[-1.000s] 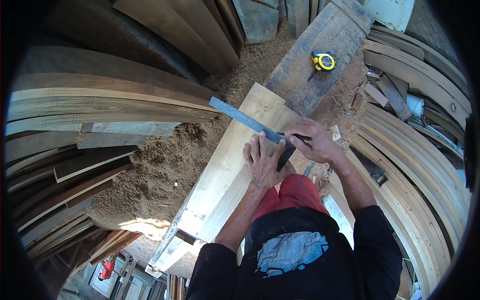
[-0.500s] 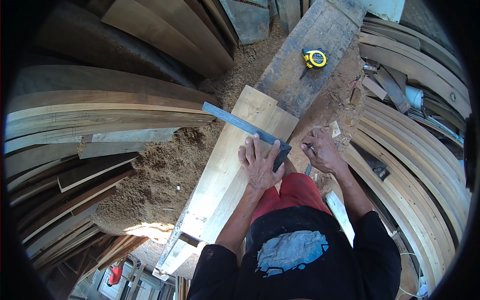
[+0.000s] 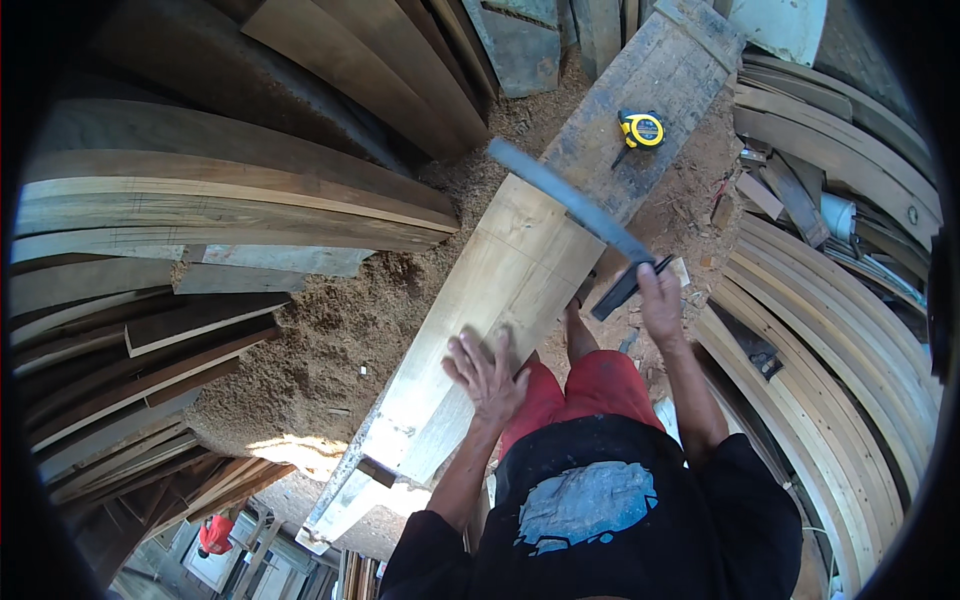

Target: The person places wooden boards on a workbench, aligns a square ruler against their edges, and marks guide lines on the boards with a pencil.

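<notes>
Grey metal makes up the long straight blade of the try square point(image 3: 572, 197), and a dark, short stock joins it at its near right end. The blade slants over the far end of the pale boards point(image 3: 500, 275), its tip reaching past their left edge; motion blurs it, and whether it touches the wood I cannot tell. The stock hangs out beyond the boards' right side. The boards show light grain and a thin line drawn across near the far end; they lie lengthwise on the worn table point(image 3: 600, 120), where a yellow and black tape measure point(image 3: 642, 130) sits beyond them.

The right hand point(image 3: 660, 305) pinches the square near its corner, a thin dark stick showing beside the fingers. The left hand point(image 3: 485, 378) is spread, slightly blurred, palm down at the boards' right part.
</notes>
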